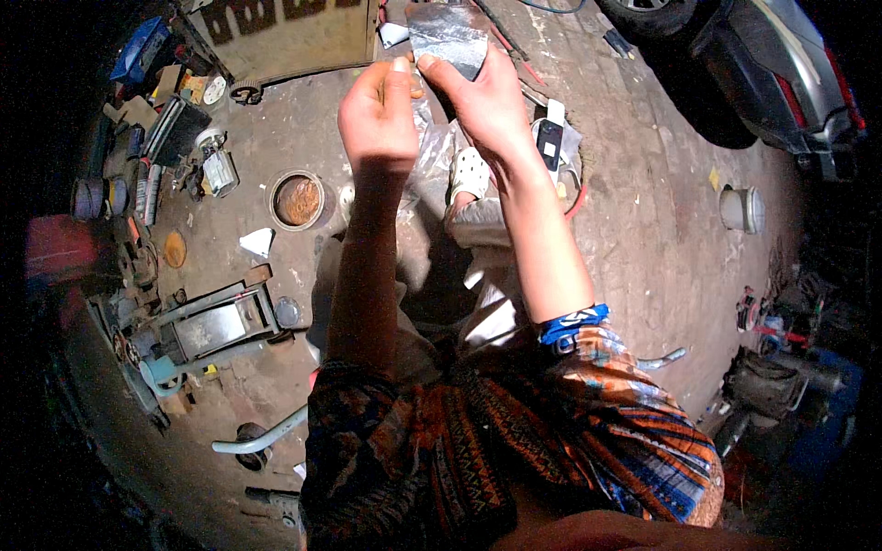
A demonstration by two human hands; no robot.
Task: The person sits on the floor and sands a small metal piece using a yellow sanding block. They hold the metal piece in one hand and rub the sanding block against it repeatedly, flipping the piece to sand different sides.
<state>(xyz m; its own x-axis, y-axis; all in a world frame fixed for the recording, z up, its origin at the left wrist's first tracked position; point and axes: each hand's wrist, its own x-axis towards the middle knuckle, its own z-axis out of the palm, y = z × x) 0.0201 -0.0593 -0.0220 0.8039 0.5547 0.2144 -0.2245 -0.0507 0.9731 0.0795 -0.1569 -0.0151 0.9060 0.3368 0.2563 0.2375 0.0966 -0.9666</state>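
At the top of the view my right hand (486, 96) grips a thin, flat, dark grey sheet (448, 38), its thumb lying on the face. Whitish, shiny smears cover part of that face. My left hand (380, 117) is beside the sheet's lower left corner, fingers curled and thumb pressed towards them. Whether anything is pinched there cannot be made out. Below both hands a clear plastic film (437, 141) lies near a white perforated clog (470, 173) on my foot. A white and black object (550, 141) rests to the right of my right wrist.
On the floor at left are a round tin (299, 200) with brown contents, a floor jack (207, 330), a light blue mug (162, 374) and spray cans (148, 193). A panel on wheels (289, 41) stands behind. At right are a car (765, 76) and a white bucket (743, 210).
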